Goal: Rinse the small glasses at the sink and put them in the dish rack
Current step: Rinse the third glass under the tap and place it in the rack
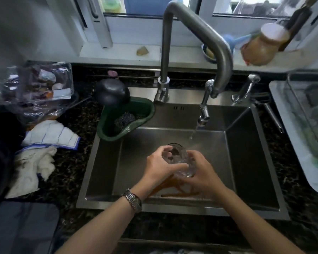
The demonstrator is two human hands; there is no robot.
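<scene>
No readable text, label, brand or number anywhere: only blurred, illegible print on the clear plastic package (39, 85) at left and on the bottle (262, 46) lying on the windowsill.

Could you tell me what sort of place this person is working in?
Most likely a home kitchen: a stainless steel sink set in a dark speckled stone counter, a tall bent metal tap running water, and both hands holding a small clear glass.

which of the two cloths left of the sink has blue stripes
The folded white cloth lying farther from the person, near the green caddy; the crumpled off-white rag closer in is plain, without stripes.
</scene>
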